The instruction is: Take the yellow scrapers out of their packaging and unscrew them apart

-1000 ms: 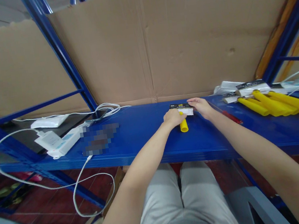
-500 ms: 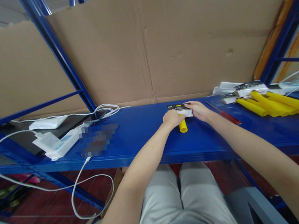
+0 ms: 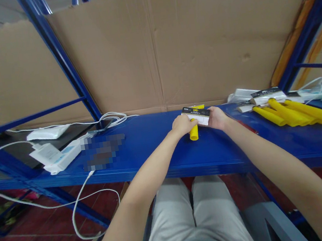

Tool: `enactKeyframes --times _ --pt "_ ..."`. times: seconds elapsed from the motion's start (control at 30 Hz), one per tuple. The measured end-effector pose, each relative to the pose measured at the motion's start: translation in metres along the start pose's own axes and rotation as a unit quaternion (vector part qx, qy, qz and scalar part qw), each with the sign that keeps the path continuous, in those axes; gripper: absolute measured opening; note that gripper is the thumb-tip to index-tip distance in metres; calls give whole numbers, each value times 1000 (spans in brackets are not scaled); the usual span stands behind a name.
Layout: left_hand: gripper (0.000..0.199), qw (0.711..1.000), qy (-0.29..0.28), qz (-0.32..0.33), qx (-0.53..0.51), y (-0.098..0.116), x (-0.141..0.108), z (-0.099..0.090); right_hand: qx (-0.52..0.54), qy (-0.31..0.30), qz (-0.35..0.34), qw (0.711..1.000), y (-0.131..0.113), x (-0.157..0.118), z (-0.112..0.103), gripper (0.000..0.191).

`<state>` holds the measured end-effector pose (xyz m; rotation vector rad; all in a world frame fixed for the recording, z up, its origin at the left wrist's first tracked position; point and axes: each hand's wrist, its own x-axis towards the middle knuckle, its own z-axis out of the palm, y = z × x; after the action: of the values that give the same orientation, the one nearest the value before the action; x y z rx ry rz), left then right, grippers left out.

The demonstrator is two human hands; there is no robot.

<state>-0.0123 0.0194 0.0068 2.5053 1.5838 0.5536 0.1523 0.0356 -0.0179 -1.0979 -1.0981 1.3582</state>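
Near the middle of the blue shelf, just above its front half, both bare hands meet around a yellow tube and a black-and-white printed card. The left hand grips the tube and the near left part of the card, its thumb lying across the yellow where the two meet; its other fingers are mostly hidden. The right hand pinches the card's right end, fingers curled around the edge, though how far they reach underneath cannot be told. The tube's round near end points toward the person, below the card, and a bit of yellow shows beyond the card's far edge. Whether the tube touches the shelf is hard to tell. Just beside the right forearm, and partly hidden by it, lies a red handle. Farther right, several more yellow tubes lie side by side and overlapping, with black-and-white packaging at their far ends. Well apart on the left are a white power strip with a charger plugged in, a blurred-out dark object with a white cable running from its near end and looping below the shelf edge, and a flat white packet. Brown cardboard stands upright along the back, between slanting blue posts. Grey trousers show beneath the shelf.
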Motion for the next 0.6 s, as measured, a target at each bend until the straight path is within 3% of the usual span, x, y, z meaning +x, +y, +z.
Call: enactKeyframes --times 0.13,0.27,0.47,0.6 --pt "38 1000 19 15 1 -9 8 -7 -13 -19 2 1000 -3 -4 -2 29" --pt "40 999 -5 36 -29 -17 13 -9 -1 -30 4 1000 -2 -4 -3 22" --pt "42 994 40 101 -31 -20 7 7 -36 -19 -5 999 9 2 2 16" --pt "43 993 48 83 -74 -19 4 13 -31 -4 -18 999 12 4 5 19"
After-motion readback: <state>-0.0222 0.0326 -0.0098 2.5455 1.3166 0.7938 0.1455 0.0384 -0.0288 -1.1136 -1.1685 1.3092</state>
